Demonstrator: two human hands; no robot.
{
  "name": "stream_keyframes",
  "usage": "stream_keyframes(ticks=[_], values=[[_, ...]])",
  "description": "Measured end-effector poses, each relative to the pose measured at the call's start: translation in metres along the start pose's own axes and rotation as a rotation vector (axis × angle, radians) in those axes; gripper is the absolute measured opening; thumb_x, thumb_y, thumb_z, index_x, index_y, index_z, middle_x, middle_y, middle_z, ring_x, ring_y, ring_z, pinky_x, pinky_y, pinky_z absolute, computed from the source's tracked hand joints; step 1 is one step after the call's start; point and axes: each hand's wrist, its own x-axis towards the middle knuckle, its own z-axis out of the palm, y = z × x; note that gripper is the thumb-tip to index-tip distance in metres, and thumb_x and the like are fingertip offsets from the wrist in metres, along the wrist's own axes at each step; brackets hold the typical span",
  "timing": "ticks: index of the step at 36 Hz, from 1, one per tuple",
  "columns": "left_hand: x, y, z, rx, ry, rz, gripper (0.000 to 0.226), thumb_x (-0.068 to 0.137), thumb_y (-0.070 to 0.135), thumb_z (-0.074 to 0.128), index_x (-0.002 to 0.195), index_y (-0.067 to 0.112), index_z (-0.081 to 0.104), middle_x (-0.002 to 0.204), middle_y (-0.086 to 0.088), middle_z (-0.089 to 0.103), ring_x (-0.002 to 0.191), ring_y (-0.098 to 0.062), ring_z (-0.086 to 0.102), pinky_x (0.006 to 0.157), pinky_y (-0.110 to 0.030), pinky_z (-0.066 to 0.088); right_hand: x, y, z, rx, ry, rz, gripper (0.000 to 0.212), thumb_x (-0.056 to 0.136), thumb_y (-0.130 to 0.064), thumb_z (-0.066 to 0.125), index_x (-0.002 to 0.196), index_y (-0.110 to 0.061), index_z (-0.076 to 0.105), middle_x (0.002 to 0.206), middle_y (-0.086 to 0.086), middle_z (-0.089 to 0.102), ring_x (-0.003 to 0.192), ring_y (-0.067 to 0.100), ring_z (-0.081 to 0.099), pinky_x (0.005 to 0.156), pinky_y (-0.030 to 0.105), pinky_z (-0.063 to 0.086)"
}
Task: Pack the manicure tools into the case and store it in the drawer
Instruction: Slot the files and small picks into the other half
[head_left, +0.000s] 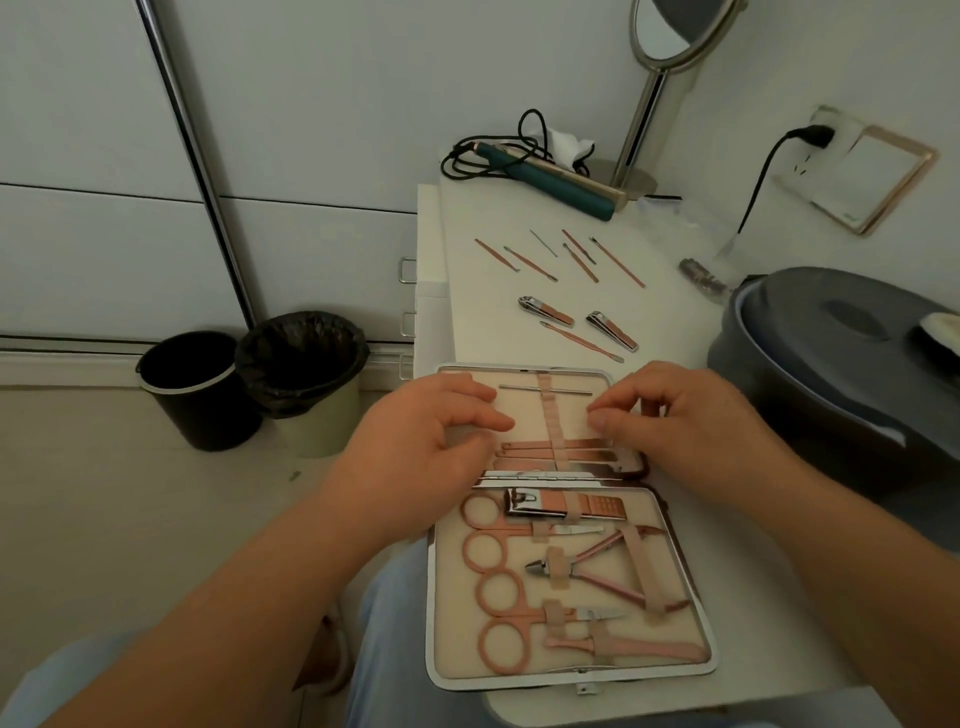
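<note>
The open manicure case lies at the table's front edge. Its near half holds pink scissors, a large nail clipper and nippers under straps. The far half has several thin tools under a central strap. My left hand rests on that far half's left side with relaxed fingers. My right hand hovers at its right side, fingertips curled down onto the lining; no tool shows between them. Loose on the table beyond lie several thin sticks, two small clippers and a pusher.
Drawer handles show on the table's left side. A teal hair iron with cord and a stand mirror sit at the back. A grey lidded tub crowds the right. Two bins stand on the floor to the left.
</note>
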Motion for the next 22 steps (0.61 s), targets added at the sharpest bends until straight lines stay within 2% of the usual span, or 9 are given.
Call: stream_keyframes(ticks=[3, 6, 11, 13, 16, 19, 22], values=[[0.001, -0.003, -0.001, 0.018, -0.012, 0.016, 0.028, 0.08, 0.009, 0.056, 0.091, 0.03, 0.071, 0.101, 0.028, 0.051, 0.101, 0.014, 0.041, 0.085, 0.006, 0.023, 0.013, -0.006, -0.005, 0.019, 0.082, -0.001, 0.005, 0.074, -0.042, 0.062, 0.069, -0.043, 0.061, 0.068, -0.024, 0.061, 0.069, -0.014, 0.052, 0.058, 0.012, 0.037], [0.002, -0.005, -0.003, 0.016, -0.016, 0.038, 0.028, 0.081, 0.006, 0.055, 0.092, 0.026, 0.072, 0.101, 0.025, 0.053, 0.1, 0.018, 0.037, 0.084, 0.009, 0.021, 0.033, -0.013, -0.006, 0.004, 0.103, 0.011, 0.008, 0.08, -0.039, 0.062, 0.072, -0.041, 0.06, 0.069, -0.023, 0.06, 0.067, -0.008, 0.055, 0.06, 0.012, 0.036], [0.003, -0.007, -0.003, 0.035, -0.027, 0.064, 0.029, 0.082, 0.006, 0.054, 0.094, 0.027, 0.071, 0.1, 0.027, 0.051, 0.1, 0.018, 0.037, 0.083, 0.011, 0.017, 0.081, -0.019, 0.003, -0.039, 0.124, 0.092, 0.005, 0.084, -0.034, 0.059, 0.086, -0.035, 0.063, 0.081, -0.018, 0.058, 0.078, 0.002, 0.053, 0.061, 0.017, 0.037], [0.003, -0.009, -0.002, 0.031, -0.021, 0.066, 0.031, 0.082, 0.005, 0.054, 0.096, 0.027, 0.071, 0.101, 0.028, 0.051, 0.101, 0.019, 0.035, 0.083, 0.011, 0.016, 0.102, -0.017, 0.007, -0.079, 0.153, 0.134, 0.009, 0.085, -0.031, 0.057, 0.091, -0.032, 0.064, 0.091, -0.012, 0.06, 0.085, 0.008, 0.055, 0.069, 0.023, 0.042], [0.003, -0.011, -0.001, 0.022, 0.0, 0.067, 0.035, 0.08, 0.003, 0.053, 0.097, 0.028, 0.069, 0.1, 0.028, 0.051, 0.101, 0.018, 0.036, 0.085, 0.01, 0.017, 0.136, -0.009, 0.008, -0.208, 0.187, 0.241, 0.022, 0.087, -0.025, 0.053, 0.106, -0.023, 0.063, 0.11, -0.002, 0.061, 0.098, 0.017, 0.054, 0.078, 0.029, 0.041], [0.002, -0.011, -0.001, -0.016, 0.016, 0.071, 0.034, 0.077, -0.002, 0.053, 0.092, 0.024, 0.07, 0.097, 0.022, 0.056, 0.097, 0.015, 0.04, 0.081, 0.01, 0.019, 0.165, 0.004, 0.005, -0.358, 0.159, 0.373, 0.029, 0.088, -0.02, 0.047, 0.114, -0.017, 0.06, 0.116, 0.004, 0.059, 0.096, 0.018, 0.053, 0.077, 0.028, 0.038], [0.002, -0.012, 0.0, -0.031, 0.016, 0.098, 0.036, 0.076, -0.004, 0.051, 0.095, 0.021, 0.069, 0.097, 0.012, 0.062, 0.097, 0.008, 0.043, 0.08, 0.009, 0.022, 0.18, 0.016, 0.0, -0.503, 0.117, 0.423, 0.033, 0.091, -0.017, 0.041, 0.12, -0.013, 0.055, 0.122, 0.006, 0.056, 0.107, 0.019, 0.053, 0.076, 0.024, 0.034]])
